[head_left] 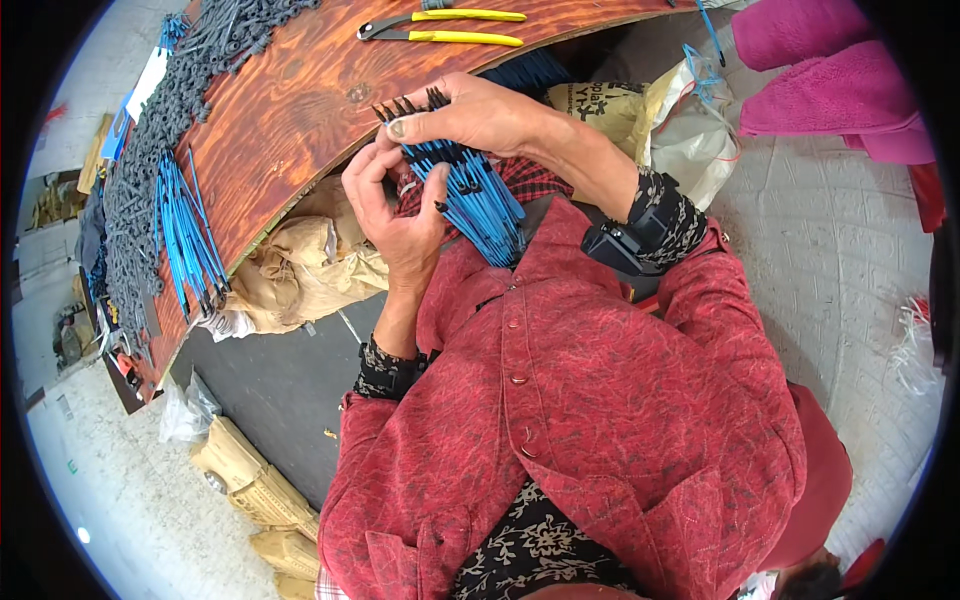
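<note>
Resting between both hands, a bundle of blue rods (485, 212) with black ends is held above the lap, beside the curved bench (300, 120). The bundle's side is gripped by the curled fingers of the left hand (398, 208); its black ends are clasped by those of the right hand (485, 115). Below the bench edge, a crumpled brown sack (315, 260) is seen, its contents hidden. Near the right forearm, blue strands (706, 80) are seen at a whitish plastic bag (695, 150).

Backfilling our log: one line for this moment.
left hand: on blue rod bundle; right hand: on black rod ends; pliers: on wooden table; grey parts: piled there
</note>
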